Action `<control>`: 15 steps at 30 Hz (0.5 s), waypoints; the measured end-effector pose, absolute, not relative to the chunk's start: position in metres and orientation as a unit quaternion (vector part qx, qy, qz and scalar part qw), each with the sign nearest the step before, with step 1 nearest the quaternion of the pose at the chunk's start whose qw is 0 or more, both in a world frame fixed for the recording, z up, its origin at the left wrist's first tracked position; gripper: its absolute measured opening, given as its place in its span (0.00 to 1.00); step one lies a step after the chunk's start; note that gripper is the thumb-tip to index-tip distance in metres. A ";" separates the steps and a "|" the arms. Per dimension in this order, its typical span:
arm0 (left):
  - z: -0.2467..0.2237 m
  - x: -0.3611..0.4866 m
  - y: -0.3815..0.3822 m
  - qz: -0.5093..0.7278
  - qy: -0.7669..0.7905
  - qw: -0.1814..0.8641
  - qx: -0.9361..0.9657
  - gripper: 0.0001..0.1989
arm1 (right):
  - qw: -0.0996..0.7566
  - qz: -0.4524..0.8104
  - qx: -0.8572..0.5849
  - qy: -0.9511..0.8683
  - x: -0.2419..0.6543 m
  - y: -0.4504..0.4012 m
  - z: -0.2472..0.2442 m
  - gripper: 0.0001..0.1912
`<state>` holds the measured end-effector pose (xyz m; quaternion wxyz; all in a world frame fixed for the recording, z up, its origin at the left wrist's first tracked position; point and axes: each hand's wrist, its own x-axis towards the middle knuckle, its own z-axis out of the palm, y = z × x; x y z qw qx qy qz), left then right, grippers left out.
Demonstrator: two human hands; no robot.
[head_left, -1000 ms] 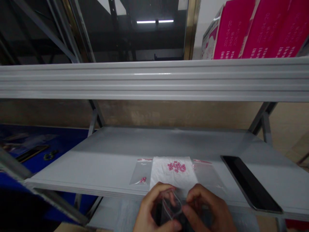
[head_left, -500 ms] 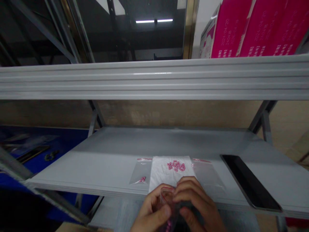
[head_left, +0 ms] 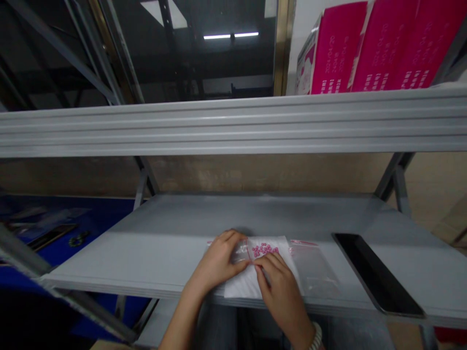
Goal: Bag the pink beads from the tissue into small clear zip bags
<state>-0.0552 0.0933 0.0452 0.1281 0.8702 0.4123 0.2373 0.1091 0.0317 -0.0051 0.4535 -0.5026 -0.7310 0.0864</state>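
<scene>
Your left hand (head_left: 219,260) pinches a small clear zip bag (head_left: 241,253) tightly over a white sheet (head_left: 241,287), and your right hand (head_left: 275,287) grips near its edge, just beside the pink beads (head_left: 264,250) on the grey shelf (head_left: 109,257). Press the red seal (head_left: 249,251) evenly between your fingertips.

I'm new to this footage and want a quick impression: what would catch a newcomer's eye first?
The bright magenta cartons on the upper shelf, at top right, stand out first. Lower down, at the front of the grey shelf, the left hand and right hand meet around a clear plastic bag, over a white sheet with a cluster of small pink beads. A flat black slab lies further right.
</scene>
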 end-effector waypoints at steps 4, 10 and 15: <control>0.041 -0.055 0.105 0.173 0.403 0.093 0.894 0.19 | 0.427 0.082 -0.525 -0.732 0.108 0.037 -0.009 0.12; 0.042 -0.056 0.109 0.145 0.399 0.081 0.902 0.21 | 0.406 0.081 -0.540 -0.733 0.107 0.036 -0.009 0.12; 0.047 -0.054 0.110 0.127 0.404 0.072 0.903 0.22 | 0.397 0.078 -0.545 -0.735 0.107 0.035 -0.009 0.12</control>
